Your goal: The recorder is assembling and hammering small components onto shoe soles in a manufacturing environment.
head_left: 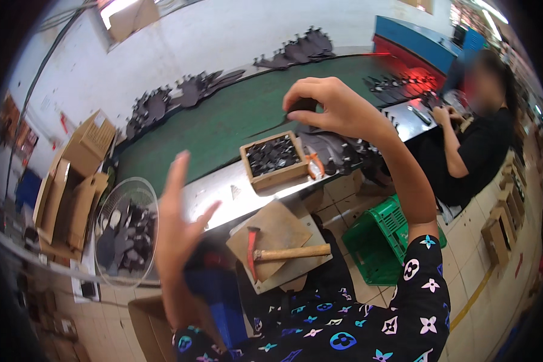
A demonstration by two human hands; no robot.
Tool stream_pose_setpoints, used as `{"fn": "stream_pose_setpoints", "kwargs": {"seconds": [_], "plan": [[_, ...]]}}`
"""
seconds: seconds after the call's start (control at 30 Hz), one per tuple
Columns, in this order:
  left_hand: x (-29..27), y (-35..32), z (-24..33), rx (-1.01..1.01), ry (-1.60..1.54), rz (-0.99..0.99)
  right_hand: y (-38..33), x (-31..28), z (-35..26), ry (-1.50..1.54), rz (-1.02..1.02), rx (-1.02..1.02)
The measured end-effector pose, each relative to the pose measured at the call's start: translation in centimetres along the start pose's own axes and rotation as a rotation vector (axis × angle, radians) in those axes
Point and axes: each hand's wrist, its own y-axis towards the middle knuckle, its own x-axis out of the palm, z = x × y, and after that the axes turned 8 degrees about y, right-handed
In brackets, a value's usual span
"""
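My left hand (180, 208) is raised at the left, fingers stretched and thumb apart, slightly blurred and holding nothing. My right hand (329, 105) is up over the green conveyor belt (223, 127), its fingers and thumb curled round a dark flat piece (304, 105), partly hidden by the hand. Below that hand, a wooden box (270, 178) of small black parts sits on the metal ledge. Beside the box lie an orange-handled tool (314, 165) and a pile of dark grey flat pieces (332, 148). A hammer (289, 252) with a red head rests on a brown board (271, 223) near my lap.
A white mesh basket (127, 187) of dark pieces stands at left beside open cardboard boxes (90, 142). Dark pieces (301, 51) line the belt's far edge. A green crate (374, 241) is on the floor at right. A co-worker (479, 133) in black handles something at the ledge.
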Motion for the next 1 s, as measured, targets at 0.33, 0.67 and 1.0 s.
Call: {"fn": "stream_pose_setpoints", "kwargs": {"seconds": [0.33, 0.67, 1.0], "plan": [[6.4, -9.3, -1.2, -0.518, -0.604, -0.148, -15.9, 22.6, -2.6, -0.024, -0.130, 0.252], [13.6, -12.3, 2.8, -0.564, 0.196, -0.147, -37.4, 24.3, -6.3, 0.144, 0.266, 0.951], [24.7, 7.6, -3.3, -0.108, 0.097, -0.099, -33.4, 22.7, -6.8, 0.834, 0.916, 1.229]]}}
